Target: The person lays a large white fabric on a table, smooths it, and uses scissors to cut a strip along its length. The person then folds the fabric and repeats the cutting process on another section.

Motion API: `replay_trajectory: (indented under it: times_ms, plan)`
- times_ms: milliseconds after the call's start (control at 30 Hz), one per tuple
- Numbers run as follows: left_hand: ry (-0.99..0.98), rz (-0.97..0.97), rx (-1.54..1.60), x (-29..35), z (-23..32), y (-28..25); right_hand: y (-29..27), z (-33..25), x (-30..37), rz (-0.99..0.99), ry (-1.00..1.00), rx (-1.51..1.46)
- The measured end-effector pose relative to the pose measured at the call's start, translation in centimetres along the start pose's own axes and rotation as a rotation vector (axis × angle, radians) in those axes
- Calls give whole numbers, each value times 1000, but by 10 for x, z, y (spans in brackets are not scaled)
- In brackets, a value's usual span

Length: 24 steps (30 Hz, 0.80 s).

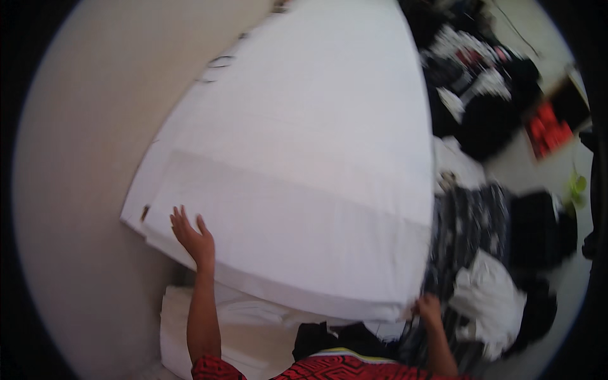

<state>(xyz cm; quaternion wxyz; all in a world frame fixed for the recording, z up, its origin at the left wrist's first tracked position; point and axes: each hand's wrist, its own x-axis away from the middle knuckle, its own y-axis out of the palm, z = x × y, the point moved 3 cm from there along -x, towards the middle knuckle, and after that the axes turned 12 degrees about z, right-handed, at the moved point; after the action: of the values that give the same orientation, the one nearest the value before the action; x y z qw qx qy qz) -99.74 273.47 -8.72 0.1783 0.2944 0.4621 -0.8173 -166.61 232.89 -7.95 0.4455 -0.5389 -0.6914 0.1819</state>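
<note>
A long table covered in white cloth [304, 114] stretches away in front of me, with a fold or layer edge running across its near part. My left hand [194, 235] lies over the near left of the cloth, its fingers spread and nothing in them. At the near right corner, my right hand [428, 308] is closed at the cloth's edge and appears to pinch it. The fingertips there are small and slightly blurred.
A plain wall [82, 158] runs along the table's left side. Dark and white garments [481, 82] are heaped at the far right. Dark patterned fabric [472, 221] and a crumpled white cloth [487, 297] lie beside the table. More white fabric [240, 329] sits below its near edge.
</note>
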Motion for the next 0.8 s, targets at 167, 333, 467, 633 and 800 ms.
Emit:
replay_trajectory:
  times_ms: [167,333,467,633,800]
  plan:
    - [342,-542,-151,102,158,-17,15,-99,-58,-24,-249,-444]
    - [111,-581,-214,115,208,-25,34,-164,-100,-235,-94,-441]
    - [218,-264,-20,177,278,-41,25,-164,-110,-333,-248,-551]
    - [93,-516,-305,252,338,-62,24,-152,-143,-433,-277,-454]
    - [132,-444,243,348,449,-125,23,-157,-173,-725,-121,-525]
